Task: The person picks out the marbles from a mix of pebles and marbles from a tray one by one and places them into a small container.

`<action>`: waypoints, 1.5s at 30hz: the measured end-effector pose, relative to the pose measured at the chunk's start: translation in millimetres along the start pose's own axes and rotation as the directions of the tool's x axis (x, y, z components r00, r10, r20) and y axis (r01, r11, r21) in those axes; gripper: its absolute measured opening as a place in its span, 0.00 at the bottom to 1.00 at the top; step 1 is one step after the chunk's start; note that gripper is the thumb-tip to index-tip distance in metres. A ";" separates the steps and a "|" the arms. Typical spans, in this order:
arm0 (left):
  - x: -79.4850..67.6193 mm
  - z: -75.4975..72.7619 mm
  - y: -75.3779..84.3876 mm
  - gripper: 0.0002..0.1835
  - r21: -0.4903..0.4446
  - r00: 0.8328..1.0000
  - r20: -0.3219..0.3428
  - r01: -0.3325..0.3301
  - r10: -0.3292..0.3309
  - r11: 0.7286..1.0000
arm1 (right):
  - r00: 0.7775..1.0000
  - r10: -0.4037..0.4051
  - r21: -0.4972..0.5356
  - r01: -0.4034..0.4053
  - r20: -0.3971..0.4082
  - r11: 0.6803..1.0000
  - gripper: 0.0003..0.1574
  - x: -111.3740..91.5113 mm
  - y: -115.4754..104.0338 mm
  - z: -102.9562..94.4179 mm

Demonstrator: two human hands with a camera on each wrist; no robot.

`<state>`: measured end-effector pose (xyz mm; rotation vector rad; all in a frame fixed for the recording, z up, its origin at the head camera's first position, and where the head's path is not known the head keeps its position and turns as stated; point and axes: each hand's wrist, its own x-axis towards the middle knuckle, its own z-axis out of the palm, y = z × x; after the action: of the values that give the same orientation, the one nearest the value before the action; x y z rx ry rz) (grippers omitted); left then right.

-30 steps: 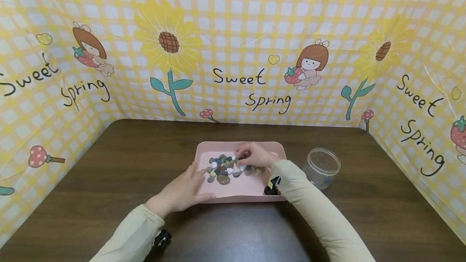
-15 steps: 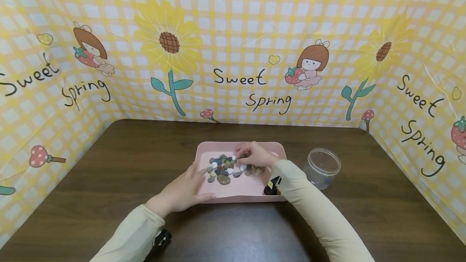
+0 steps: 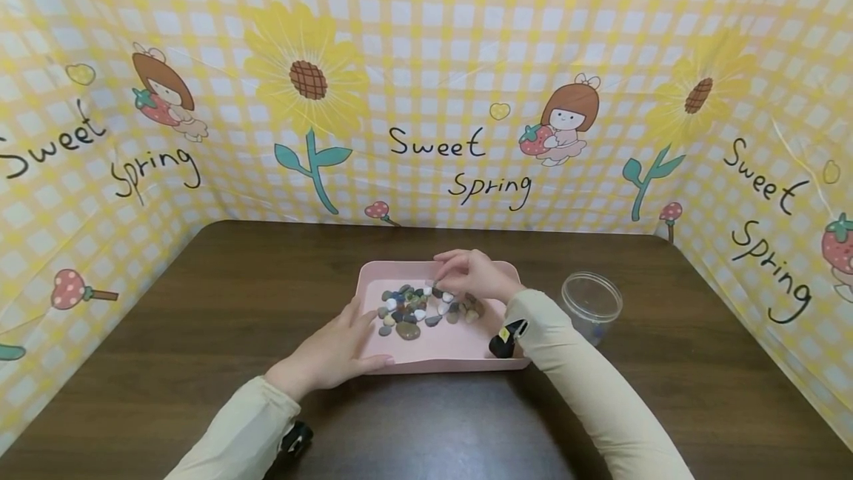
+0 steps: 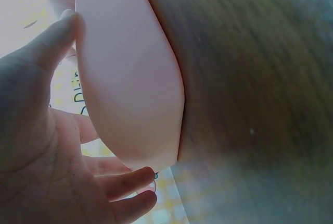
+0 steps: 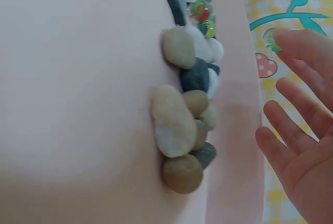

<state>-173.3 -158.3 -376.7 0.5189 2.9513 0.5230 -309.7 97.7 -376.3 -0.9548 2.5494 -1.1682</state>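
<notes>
A shallow pink tray (image 3: 460,347) bears a heap of pebbles (image 3: 403,317) in grey, white and brown, with coloured glass marbles (image 5: 200,11) among them in the right wrist view. My right hand (image 3: 476,276) is raised over the tray's back part. Between its thumb and a finger it pinches a green glass marble (image 5: 271,40), best seen in the right wrist view. My left hand (image 3: 329,350) rests at the tray's near left corner, thumb on the front rim and fairly straight fingers along the left side.
A clear round jar (image 3: 591,302) stands open-topped on the table right of the tray, something bluish low inside. The brown wooden table (image 3: 220,302) ends at a yellow checked cloth (image 3: 426,80) hung around its back and sides.
My right hand has risen off the heap and moved slightly right, a marble now showing in its fingers. The left hand and tray keep their places.
</notes>
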 end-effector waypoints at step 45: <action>-2.1 -1.7 1.9 0.43 -0.006 0.999 -0.025 -0.022 0.022 1.000 | 0.993 -0.013 0.141 0.030 -0.117 0.990 0.11 -46.0 -16.7 -52.2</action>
<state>-170.9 -157.9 -374.4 0.5482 2.9695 0.5446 -287.0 150.3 -333.4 -0.9083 2.5061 -1.4298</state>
